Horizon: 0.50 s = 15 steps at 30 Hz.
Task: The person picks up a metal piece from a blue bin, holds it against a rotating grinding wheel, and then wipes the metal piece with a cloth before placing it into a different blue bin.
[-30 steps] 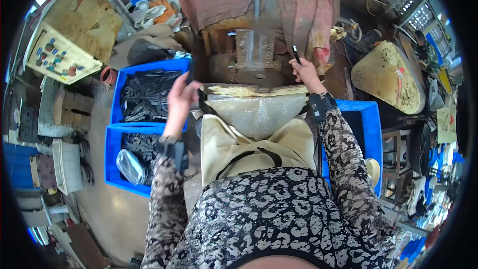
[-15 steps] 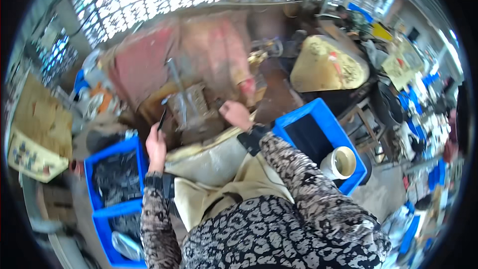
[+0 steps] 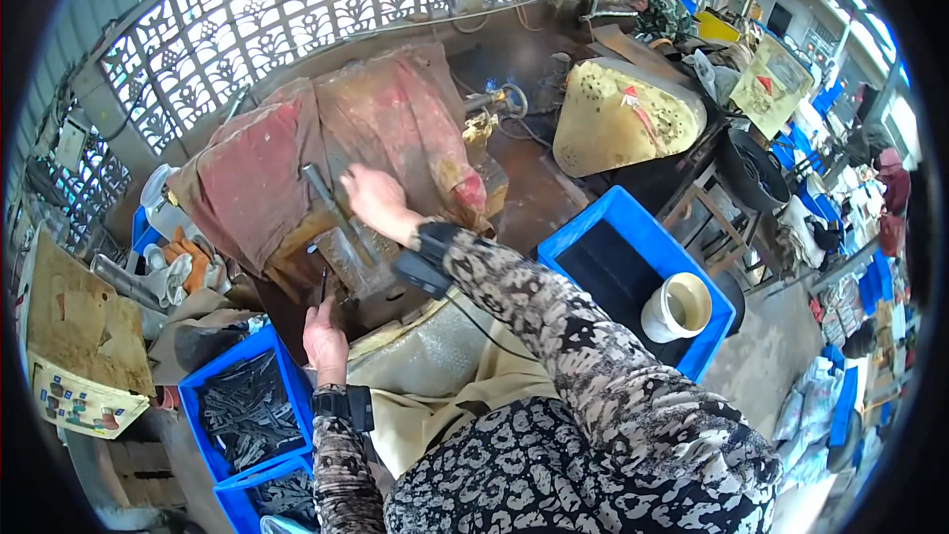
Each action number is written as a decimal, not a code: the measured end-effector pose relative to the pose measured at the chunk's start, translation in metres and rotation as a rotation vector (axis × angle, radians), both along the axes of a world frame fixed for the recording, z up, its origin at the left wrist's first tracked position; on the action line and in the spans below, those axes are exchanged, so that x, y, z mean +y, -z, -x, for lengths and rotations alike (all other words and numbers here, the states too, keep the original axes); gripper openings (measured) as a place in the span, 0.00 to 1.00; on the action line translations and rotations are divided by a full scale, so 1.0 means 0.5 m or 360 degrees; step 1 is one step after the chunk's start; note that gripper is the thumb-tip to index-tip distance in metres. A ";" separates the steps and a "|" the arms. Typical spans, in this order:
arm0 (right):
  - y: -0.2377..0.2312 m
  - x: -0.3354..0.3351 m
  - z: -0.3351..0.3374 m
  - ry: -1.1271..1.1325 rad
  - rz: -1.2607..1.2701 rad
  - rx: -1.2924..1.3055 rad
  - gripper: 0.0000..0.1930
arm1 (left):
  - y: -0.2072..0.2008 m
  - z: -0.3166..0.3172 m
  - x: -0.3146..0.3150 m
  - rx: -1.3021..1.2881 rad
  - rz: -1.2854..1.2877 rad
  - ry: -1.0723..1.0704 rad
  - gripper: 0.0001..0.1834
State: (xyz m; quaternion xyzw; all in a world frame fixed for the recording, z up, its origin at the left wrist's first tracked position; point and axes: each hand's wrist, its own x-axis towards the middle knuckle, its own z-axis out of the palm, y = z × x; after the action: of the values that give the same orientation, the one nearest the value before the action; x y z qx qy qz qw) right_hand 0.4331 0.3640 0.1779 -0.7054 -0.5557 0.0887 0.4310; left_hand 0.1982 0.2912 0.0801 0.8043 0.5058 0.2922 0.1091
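I see a black top (image 3: pixel 484 460) patterned with pale, ring-like leopard spots, its long sleeves (image 3: pixel 583 361) in a blotchier dark-and-beige print. Black wristbands (image 3: pixel 331 402) carry small, boxy dark modules (image 3: pixel 422 274); a thin black cable (image 3: pixel 502 337) trails from the right one. Cream cloth (image 3: pixel 403 432) covers the lap.

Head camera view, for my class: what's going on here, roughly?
A person is working with bare hands at a metal fixture in front of a reddish cloth. The left hand holds a slim dark piece close to it. The right hand is raised beside the slanting metal bar; whether it grips anything is unclear. Dark strips fill a blue crate on the left, and another blue crate stands on the right.
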 end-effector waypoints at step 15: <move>-0.036 0.169 0.085 -0.0161 0.0147 -0.0594 0.13 | 0.039 0.007 0.020 0.0193 -0.0097 -0.0025 0.14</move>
State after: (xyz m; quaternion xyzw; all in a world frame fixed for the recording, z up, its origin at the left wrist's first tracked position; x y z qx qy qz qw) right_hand 0.3906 0.4484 0.1960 -0.6997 -0.6561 0.0033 0.2827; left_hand 0.1947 0.3013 0.0607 0.8195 0.5087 0.2591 0.0513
